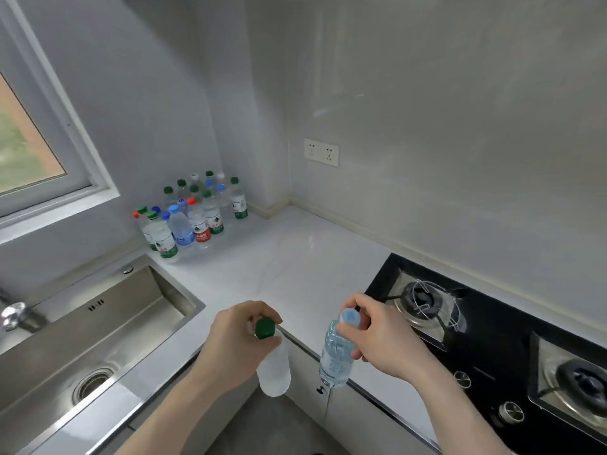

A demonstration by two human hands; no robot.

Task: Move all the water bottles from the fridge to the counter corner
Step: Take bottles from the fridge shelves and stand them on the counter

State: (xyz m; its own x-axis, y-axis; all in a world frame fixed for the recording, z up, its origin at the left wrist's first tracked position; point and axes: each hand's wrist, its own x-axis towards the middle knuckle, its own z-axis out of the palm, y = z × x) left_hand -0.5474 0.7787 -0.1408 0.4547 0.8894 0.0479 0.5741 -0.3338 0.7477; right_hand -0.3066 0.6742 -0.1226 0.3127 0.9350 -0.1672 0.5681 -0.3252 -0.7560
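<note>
Ahead, counter (295,257) beside bottles (193,211).

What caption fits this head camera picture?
Left hand holds green-capped clear plastic bottle, right hand blue-capped one, over white counter.

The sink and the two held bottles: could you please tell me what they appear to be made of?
The sink looks like brushed stainless steel: grey, with soft streaky reflections. The green-capped bottle in the left hand and the blue-capped bottle in the right hand look like thin clear plastic, see-through with opaque, likely plastic caps.
</note>
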